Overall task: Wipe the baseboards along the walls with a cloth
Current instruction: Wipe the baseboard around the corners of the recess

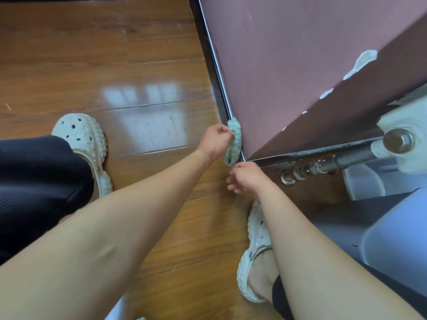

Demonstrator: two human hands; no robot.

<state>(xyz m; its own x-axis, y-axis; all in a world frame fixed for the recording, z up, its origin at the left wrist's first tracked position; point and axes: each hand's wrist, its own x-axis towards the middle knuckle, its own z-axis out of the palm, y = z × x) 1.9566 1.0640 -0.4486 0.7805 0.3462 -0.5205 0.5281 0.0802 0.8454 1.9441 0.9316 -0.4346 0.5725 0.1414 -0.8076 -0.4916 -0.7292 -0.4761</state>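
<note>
Left hand (216, 142) pinches cloth (233, 140) against baseboard (209, 63); right hand (248, 179) below, possibly touching.

The brown wooden floor (92, 54) is shining, and a patch of window light is glowing on its boards. One white shoe with holes (85, 135) is standing on it at the left. Another white shoe (256, 239) is standing closer to the wall. The dark baseboard (212, 65) is running along the floor's edge. A metal pipe (298, 174) is ending low down by the floor, and a big grey thing (381, 227) is sitting at the right.
</note>
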